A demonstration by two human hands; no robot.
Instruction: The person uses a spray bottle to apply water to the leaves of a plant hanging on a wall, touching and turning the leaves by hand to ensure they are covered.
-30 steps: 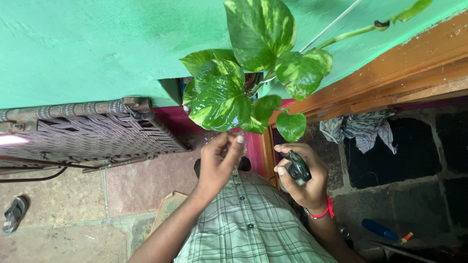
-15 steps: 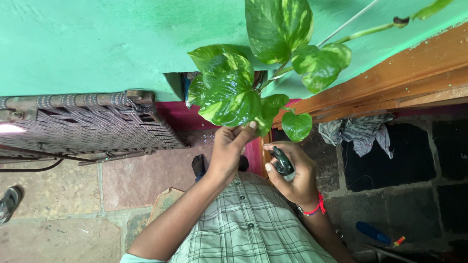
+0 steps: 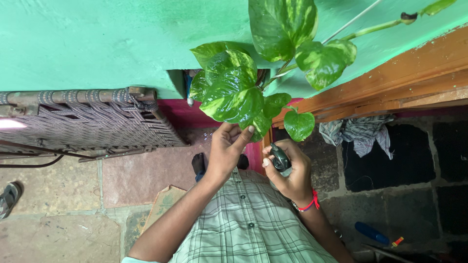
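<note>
Leaf (image 3: 233, 100), variegated, wet-looking, hangs against green wall (image 3: 87, 44); its lower edge is pinched by left hand (image 3: 226, 151). Small dark spray bottle (image 3: 281, 161) is gripped in right hand (image 3: 287, 173), nozzle approx. toward plant. Other leaves appear untreated; cannot be confirmed.

Glossy, wet-looking pothos leaves (image 3: 234, 92); dark plastic sprayer head (image 3: 281, 159); matt painted wall (image 3: 97, 44); woven cot webbing (image 3: 83, 124); rough stone floor (image 3: 63, 234).
</note>
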